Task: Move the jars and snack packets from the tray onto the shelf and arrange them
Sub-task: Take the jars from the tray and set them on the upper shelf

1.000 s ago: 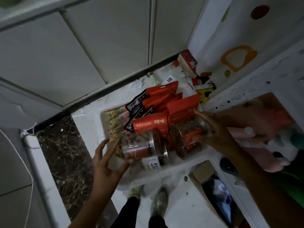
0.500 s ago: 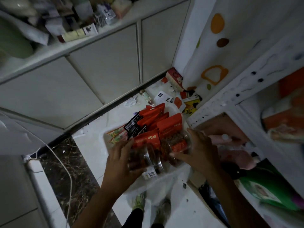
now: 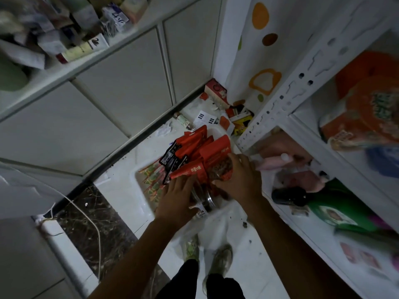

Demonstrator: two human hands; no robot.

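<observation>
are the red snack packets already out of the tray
No, the red snack packets lie piled inside the white tray.

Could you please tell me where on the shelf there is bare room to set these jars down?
Lower shelf: bare board between the green bottle and the front edge. Upper shelf: a seemingly bare strip left of the orange package. It is crowded around the pink items by the right hand.

Both arms are reaching down; left hand (image 3: 176, 198) is gripping a clear jar (image 3: 204, 198), right hand (image 3: 240, 180) a filled jar (image 3: 220, 171).
</observation>
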